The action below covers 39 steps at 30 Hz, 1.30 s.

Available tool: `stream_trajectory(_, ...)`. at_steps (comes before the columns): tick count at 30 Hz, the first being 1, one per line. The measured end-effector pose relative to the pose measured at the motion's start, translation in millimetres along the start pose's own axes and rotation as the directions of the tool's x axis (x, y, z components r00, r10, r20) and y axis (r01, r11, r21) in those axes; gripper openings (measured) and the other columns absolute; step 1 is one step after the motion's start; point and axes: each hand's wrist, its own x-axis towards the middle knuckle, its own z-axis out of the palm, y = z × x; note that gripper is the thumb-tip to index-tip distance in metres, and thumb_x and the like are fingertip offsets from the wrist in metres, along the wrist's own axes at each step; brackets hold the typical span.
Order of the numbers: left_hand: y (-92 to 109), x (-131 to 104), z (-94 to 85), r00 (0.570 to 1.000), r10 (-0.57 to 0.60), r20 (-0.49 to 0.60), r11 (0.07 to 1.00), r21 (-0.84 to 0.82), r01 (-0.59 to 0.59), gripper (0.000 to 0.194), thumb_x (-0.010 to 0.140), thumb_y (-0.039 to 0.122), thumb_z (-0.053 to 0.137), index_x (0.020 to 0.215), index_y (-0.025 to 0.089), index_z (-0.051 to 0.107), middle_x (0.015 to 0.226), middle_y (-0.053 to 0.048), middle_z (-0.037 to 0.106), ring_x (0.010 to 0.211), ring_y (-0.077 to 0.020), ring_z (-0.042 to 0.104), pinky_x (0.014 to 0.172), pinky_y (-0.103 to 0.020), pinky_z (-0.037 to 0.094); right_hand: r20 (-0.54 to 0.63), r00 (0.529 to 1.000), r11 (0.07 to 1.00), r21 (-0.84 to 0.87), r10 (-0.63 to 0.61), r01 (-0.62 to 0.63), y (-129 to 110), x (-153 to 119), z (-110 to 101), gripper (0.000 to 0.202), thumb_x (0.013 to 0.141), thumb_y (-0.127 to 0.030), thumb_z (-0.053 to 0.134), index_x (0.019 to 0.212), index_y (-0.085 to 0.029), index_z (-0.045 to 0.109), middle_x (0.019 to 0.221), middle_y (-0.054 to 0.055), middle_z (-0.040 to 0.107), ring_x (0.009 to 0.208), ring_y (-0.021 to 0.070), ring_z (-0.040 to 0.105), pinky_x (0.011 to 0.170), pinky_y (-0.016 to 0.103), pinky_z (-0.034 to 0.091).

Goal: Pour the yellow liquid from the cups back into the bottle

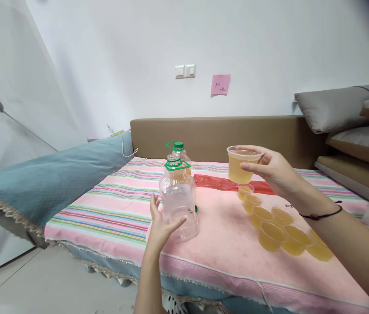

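Head view: one sofa, striped cover (105, 208) laid over the seat, pink cloth (218, 222) on top toward the front edge.

Right hand (274, 165), one: bracelet at the wrist; grip pinching a clear plastic cup (240, 170) between thumb and fingers. Cup upright, part-filled with yellow liquid, raised above the seat, toward the back edge.

Left hand (160, 229), one: grip spread, thumb well away from the fingers, beside the lower left of the clear jug; contact cannot be told.

Clear jug (179, 203), one: upright, mouth uncapped, green carrying handle, near the sofa's front edge, left of the pink cloth's middle.

Capped jug (178, 152), one: green cap and handle, just behind the first, nearer the back edge; mostly hidden.

Small green item (196, 209), one: at the clear jug's right side, partly hidden.

Standing cups (272, 235), at least seven: all with yellow liquid, grouped toward the front right corner, trailing to the back edge; some covered by the right forearm.

Red plastic sheet (215, 183), one: flat, along the back edge behind the pink cloth.
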Motion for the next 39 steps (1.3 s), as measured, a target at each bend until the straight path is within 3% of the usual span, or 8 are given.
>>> stream_trajectory(5, 4.3, -4.8, 21.5, 0.997, 0.037, -0.069, 0.997, 0.068, -0.032, 0.133, 0.046, 0.042, 0.091, 0.150, 0.020, 0.013, 0.146, -0.019, 0.033, 0.135, -0.0347, 0.043, 0.114, -0.055, 0.036, -0.003, 1.000, 0.999, 0.036, 0.023, -0.023, -2.2, -3.3, 0.4, 0.054, 0.059, -0.039, 0.090, 0.109, -0.027, 0.074, 0.122, 0.008, 0.073, 0.116, 0.0325, 0.065, 0.095, 0.048, 0.056)
stream_trajectory(12, 2.7, 8.3, -16.8, 0.977, 0.008, 0.213, 0.999, -0.049, 0.003, 0.088, 0.062, 0.039, 0.085, 0.137, 0.028, 0.040, 0.144, -0.012, 0.048, 0.135, -0.0321, 0.047, 0.113, -0.052, 0.038, -0.012, 0.999, 0.999, 0.016, 0.040, -0.040, -4.3, -6.4, -2.8, 0.056, 0.058, -0.039, 0.090, 0.110, -0.026, 0.074, 0.120, 0.010, 0.073, 0.115, 0.0336, 0.065, 0.094, 0.050, 0.056)
stream_trajectory(16, 2.1, -4.5, 6.9, 0.996, -0.023, -0.088, 0.999, 0.024, 0.025, 0.119, 0.051, 0.044, 0.090, 0.147, 0.025, 0.024, 0.152, -0.017, 0.030, 0.140, -0.0365, 0.039, 0.113, -0.055, 0.037, 0.024, 1.000, 1.000, 0.005, 0.018, -0.018, -2.6, -7.0, -5.3, 0.053, 0.062, -0.040, 0.088, 0.112, -0.029, 0.074, 0.124, 0.008, 0.072, 0.117, 0.0342, 0.064, 0.092, 0.048, 0.057)
stream_trajectory(19, 6.7, -23.9, 47.1, 0.939, 0.047, -0.341, 0.991, 0.137, 0.000, 0.128, 0.051, 0.048, 0.090, 0.151, 0.022, 0.014, 0.146, -0.020, 0.033, 0.136, -0.0374, 0.040, 0.113, -0.057, 0.036, 0.031, 1.000, 1.000, 0.003, 0.007, -0.007, 1.2, -6.5, -5.5, 0.052, 0.063, -0.041, 0.088, 0.112, -0.029, 0.074, 0.123, 0.008, 0.072, 0.118, 0.0342, 0.064, 0.092, 0.047, 0.058)
stream_trajectory(23, 15.5, -38.1, 83.4, 0.905, 0.131, -0.405, 0.944, 0.330, 0.011, 0.122, 0.058, 0.049, 0.089, 0.150, 0.015, 0.016, 0.142, -0.026, 0.037, 0.136, -0.0439, 0.037, 0.112, -0.062, 0.033, 0.024, 1.000, 1.000, 0.006, 0.001, -0.001, 6.9, -5.4, -4.3, 0.053, 0.063, -0.040, 0.088, 0.112, -0.029, 0.073, 0.123, 0.008, 0.073, 0.117, 0.0335, 0.065, 0.093, 0.048, 0.057)
stream_trajectory(27, 16.9, -31.4, 81.1, 0.893, 0.141, -0.428, 0.944, 0.329, 0.009, 0.101, 0.067, 0.037, 0.082, 0.146, 0.014, 0.022, 0.139, -0.024, 0.041, 0.133, -0.0399, 0.042, 0.111, -0.059, 0.035, 0.035, 0.999, 1.000, 0.018, 0.007, -0.008, 9.5, -5.0, -3.5, 0.052, 0.063, -0.039, 0.089, 0.112, -0.029, 0.073, 0.124, 0.007, 0.072, 0.117, 0.0322, 0.065, 0.096, 0.048, 0.056)
stream_trajectory(34, 4.4, -6.1, 22.1, 0.996, -0.057, -0.066, 0.996, -0.072, 0.052, 0.103, 0.054, 0.031, 0.085, 0.142, 0.019, 0.032, 0.143, -0.019, 0.046, 0.136, -0.0338, 0.046, 0.116, -0.053, 0.034, 0.044, 0.999, 0.999, 0.051, -0.001, -0.001, 10.2, -5.0, 0.0, 0.050, 0.064, -0.038, 0.088, 0.110, -0.031, 0.073, 0.123, 0.006, 0.073, 0.118, 0.0319, 0.064, 0.098, 0.048, 0.055)
stream_trajectory(39, 4.4, 9.0, -10.4, 0.956, -0.134, 0.263, 0.963, -0.193, 0.188, 0.104, 0.057, 0.030, 0.087, 0.148, 0.026, 0.037, 0.152, -0.015, 0.045, 0.144, -0.0323, 0.039, 0.120, -0.051, 0.030, 0.050, 0.999, 0.999, 0.050, 0.006, -0.009, 16.5, -1.4, 7.3, 0.052, 0.066, -0.040, 0.087, 0.114, -0.029, 0.071, 0.123, 0.007, 0.072, 0.117, 0.0311, 0.065, 0.099, 0.048, 0.054)
